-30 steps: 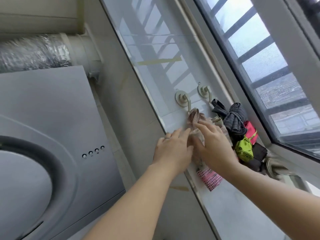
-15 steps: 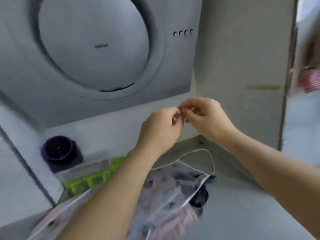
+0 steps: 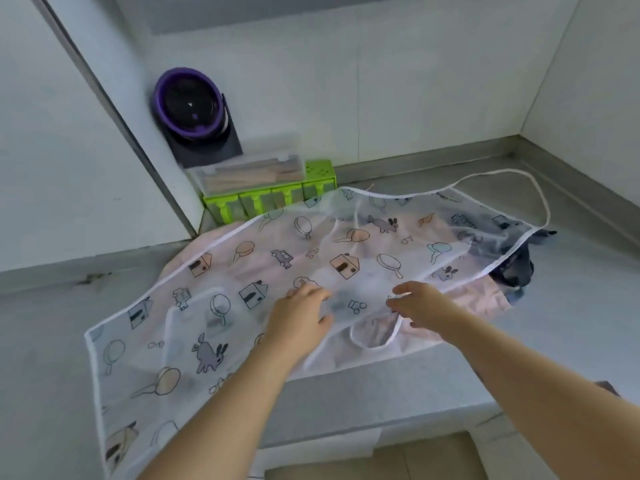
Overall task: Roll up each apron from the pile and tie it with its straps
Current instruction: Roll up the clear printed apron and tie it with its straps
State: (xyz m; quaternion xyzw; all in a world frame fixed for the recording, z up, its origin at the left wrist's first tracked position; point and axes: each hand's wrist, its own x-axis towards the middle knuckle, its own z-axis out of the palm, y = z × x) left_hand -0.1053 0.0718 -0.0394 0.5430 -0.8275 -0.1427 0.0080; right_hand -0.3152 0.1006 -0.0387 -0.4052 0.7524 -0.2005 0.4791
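The translucent printed apron [image 3: 277, 258] lay spread flat on the grey tabletop [image 3: 571, 306], covering a pile of pink and dark aprons [image 3: 485, 299]. The left hand [image 3: 301, 317] rested on it near its front edge, fingers relaxed and extended. The right hand [image 3: 420, 304] sat at a white strap [image 3: 372, 345] with its fingers curled. Blur prevented confirming any grip. A green organiser [image 3: 263, 202] stood behind the apron.

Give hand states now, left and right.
Left hand: open, flat on the printed apron.
Right hand: fingers curled by the white strap; grip cannot be told.
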